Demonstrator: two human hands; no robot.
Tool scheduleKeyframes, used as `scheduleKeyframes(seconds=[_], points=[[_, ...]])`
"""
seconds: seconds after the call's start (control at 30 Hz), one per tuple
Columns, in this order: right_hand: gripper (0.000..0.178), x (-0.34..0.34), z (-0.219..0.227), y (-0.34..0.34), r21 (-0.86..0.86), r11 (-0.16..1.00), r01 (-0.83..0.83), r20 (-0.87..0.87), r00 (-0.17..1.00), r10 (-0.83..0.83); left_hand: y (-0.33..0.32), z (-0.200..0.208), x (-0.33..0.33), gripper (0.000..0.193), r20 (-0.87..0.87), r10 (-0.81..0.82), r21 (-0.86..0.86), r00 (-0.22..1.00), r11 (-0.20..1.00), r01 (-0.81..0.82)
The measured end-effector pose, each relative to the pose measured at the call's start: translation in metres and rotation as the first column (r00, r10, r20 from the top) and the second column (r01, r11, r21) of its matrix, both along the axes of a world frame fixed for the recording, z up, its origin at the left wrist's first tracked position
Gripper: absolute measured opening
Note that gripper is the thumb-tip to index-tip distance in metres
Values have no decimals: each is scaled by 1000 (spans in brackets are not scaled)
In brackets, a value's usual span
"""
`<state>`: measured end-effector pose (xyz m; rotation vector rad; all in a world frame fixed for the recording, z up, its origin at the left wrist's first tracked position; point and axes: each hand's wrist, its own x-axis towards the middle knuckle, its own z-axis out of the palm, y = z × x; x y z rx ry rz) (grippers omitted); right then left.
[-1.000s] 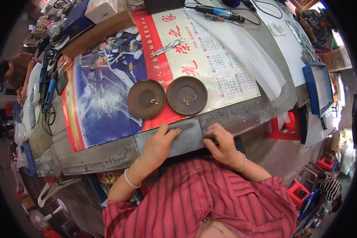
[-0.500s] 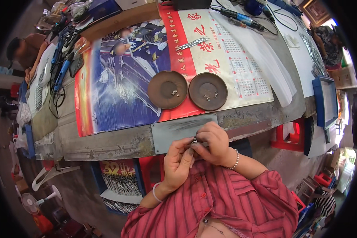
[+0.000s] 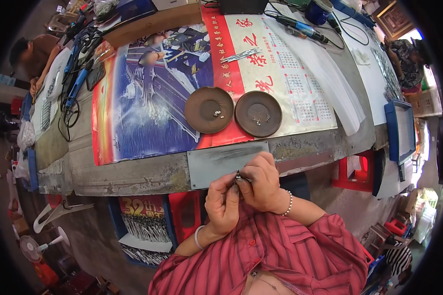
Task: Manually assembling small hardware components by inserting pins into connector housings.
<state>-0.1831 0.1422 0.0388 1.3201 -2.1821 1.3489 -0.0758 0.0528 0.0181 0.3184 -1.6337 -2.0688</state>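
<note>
Metal piece (image 3: 238, 175) between both hands (image 3: 223, 208) — calendar (image 3: 219, 77) beyond (red characters (image 3: 266, 84)).

Hands: in front of the worktable's (image 3: 118, 172) near edge, I see the left hand (image 3: 222, 202) and right hand (image 3: 261, 181) meet, fingertips pinching a small dark metal piece (image 3: 238, 175).
Grey plate (image 3: 206, 167): flat on the near edge, darkly smudged, just beyond the hands.
Brown dishes: two, side by side past the plate; the left one (image 3: 198, 110) holds little silvery beads, the right one (image 3: 246, 102) small metal bits.
Poster (image 3: 147, 113): blue, red and cream, spread beneath the dishes, bearing silvery strips (image 3: 241, 54).
Blue corded tool (image 3: 300, 26): toward the far edge.
Blue tray (image 3: 392, 130): by the near right corner.
</note>
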Motion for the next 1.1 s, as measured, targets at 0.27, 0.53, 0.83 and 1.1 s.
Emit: scheduleKeyframes(seconds=[0.27,0.53,0.83,1.1], points=[[12,8,3,8,-118,981,-154,793,580,186,4,-5,4,26,14,2,102,1000,995,-3],[15,15,-12,1,-50,999,15,149,989,-7,5,-5,3,25,7,16,-12,1000,1000,-16],[8,-1,4,15,-131,979,-158,780,593,200,1,-2,5,31,8,-125,190,992,974,121],[7,6,-5,16,-202,976,-86,674,710,203,-15,20,2,34,209,-418,261,884,895,361]])
